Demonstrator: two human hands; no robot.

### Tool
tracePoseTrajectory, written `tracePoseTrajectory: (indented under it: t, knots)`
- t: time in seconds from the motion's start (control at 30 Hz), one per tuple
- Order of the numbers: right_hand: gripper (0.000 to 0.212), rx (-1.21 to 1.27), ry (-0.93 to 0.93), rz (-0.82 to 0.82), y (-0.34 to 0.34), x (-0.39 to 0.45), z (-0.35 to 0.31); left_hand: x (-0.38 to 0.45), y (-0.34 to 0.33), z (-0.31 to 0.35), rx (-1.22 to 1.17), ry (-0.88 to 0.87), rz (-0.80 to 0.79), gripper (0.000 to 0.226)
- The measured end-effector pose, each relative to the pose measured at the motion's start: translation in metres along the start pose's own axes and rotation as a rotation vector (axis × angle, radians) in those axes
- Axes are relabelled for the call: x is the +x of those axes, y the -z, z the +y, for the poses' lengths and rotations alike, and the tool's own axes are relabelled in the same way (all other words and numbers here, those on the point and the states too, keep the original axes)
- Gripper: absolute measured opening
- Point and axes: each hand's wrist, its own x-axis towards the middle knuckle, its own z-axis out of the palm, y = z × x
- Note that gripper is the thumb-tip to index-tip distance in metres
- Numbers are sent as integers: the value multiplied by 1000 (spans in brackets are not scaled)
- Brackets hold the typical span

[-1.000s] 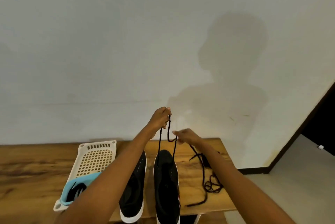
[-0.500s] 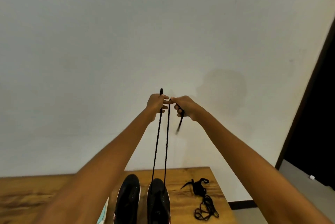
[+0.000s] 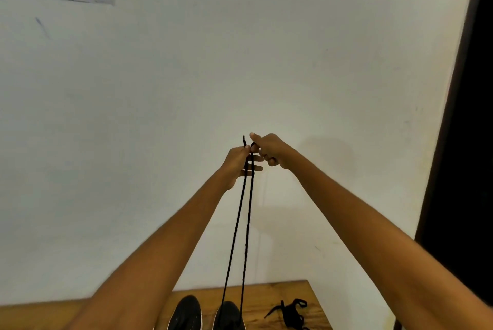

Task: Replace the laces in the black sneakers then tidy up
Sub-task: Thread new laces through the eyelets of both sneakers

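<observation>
Black sneakers, one at 6 o'clock (image 3: 186, 312) and its pair (image 3: 230, 315) just to the right, are sitting on the wooden table (image 3: 266, 295). Raised at centre, the left hand (image 3: 238, 160) is pinching both strands of the black lace (image 3: 246, 223) stretching up from the right-hand sneaker, while the right hand (image 3: 269, 149), fingers curled, is gripping the lace top. Loose old laces (image 3: 292, 312) are lying at 5 o'clock.

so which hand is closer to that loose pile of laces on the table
Right. The right hand is raised above and slightly left of the loose laces; the left hand is beside it, further left. Both pinch the lace well above the table.
</observation>
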Motion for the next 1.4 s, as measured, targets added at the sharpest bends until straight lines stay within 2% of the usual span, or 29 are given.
tracePoseTrajectory:
  t: [0.27, 0.37, 0.47, 0.53, 0.6, 0.67, 0.77, 0.83, 0.9, 1.0, 1.07, 1.13, 1.27, 1.33, 1.4]
  knots:
    - [33, 371, 22, 74, -1, -6, 27, -3, -3, -11, -52, -13, 76, 30]
    - [17, 666, 11, 122, -14, -8, 60, -6, 3, -33, -26, 68, 113, 30]
    - [18, 830, -116, 146, -34, -13, 98, -14, 12, -76, -1, 203, 172, 28]
    - [31, 707, -229, 155, -54, -16, 126, -19, 17, -111, 39, 283, 191, 28]
    - [41, 457, -277, 109, -80, -21, 160, -26, 20, -149, 123, 354, 192, 27]
    - [36, 249, -315, 20, -108, -27, 200, -33, 23, -191, 212, 439, 167, 24]
    - [9, -36, -341, -115, -145, -38, 256, -47, 28, -257, 337, 551, 76, 19]
    - [23, -245, -331, -257, -165, -42, 294, -59, 31, -308, 438, 610, 18, 16]
    - [27, -366, -359, -379, -182, -48, 325, -71, 34, -355, 573, 643, -27, 14]
    - [27, -396, -409, -408, -204, -57, 362, -84, 35, -404, 715, 661, -94, 26]
    - [26, -386, -426, -390, -218, -63, 380, -89, 35, -419, 761, 661, -148, 23]
    - [35, -380, -434, -368, -230, -67, 389, -91, 37, -427, 780, 693, -172, 20]
    - [53, -461, -426, -331, -246, -66, 397, -91, 42, -432, 839, 688, -118, 21]
    - [52, -479, -437, -324, -249, -64, 400, -93, 43, -432, 811, 666, -84, 17]
    - [43, -418, -479, -279, -249, -63, 403, -97, 47, -437, 649, 689, -34, 16]
